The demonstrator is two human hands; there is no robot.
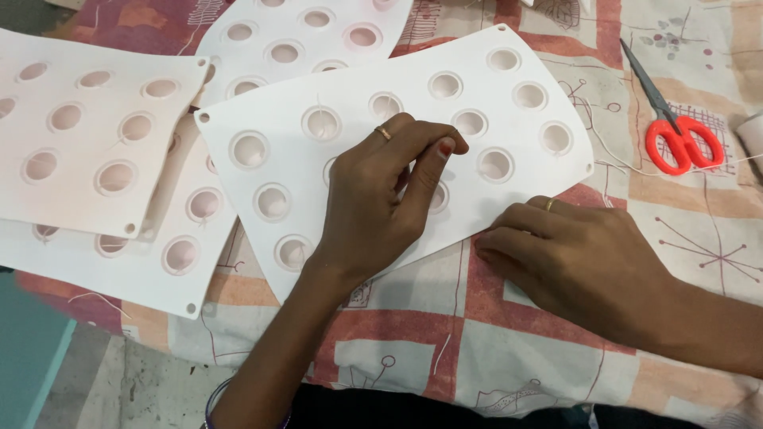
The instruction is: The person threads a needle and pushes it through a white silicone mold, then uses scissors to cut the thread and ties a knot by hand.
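A white mould sheet [413, 71] with round cavities lies tilted on the patterned cloth. My left hand [381, 199] hovers over its middle, thumb and fingertips pinched together above a cavity; anything pinched is too thin to see. It wears a ring, and bangles show at the wrist. My right hand [572, 254] rests palm down on the cloth with its fingers bent. Its fingertips touch the sheet's near edge and it holds nothing. Thin threads stand in some cavities.
Three more white mould sheets overlap at the left [87, 159] and top [302, 32]. Red-handled scissors [675, 131] lie on the cloth [509, 357] at the right, with a white thread running past them. A white object [751, 135] is cut off by the right edge.
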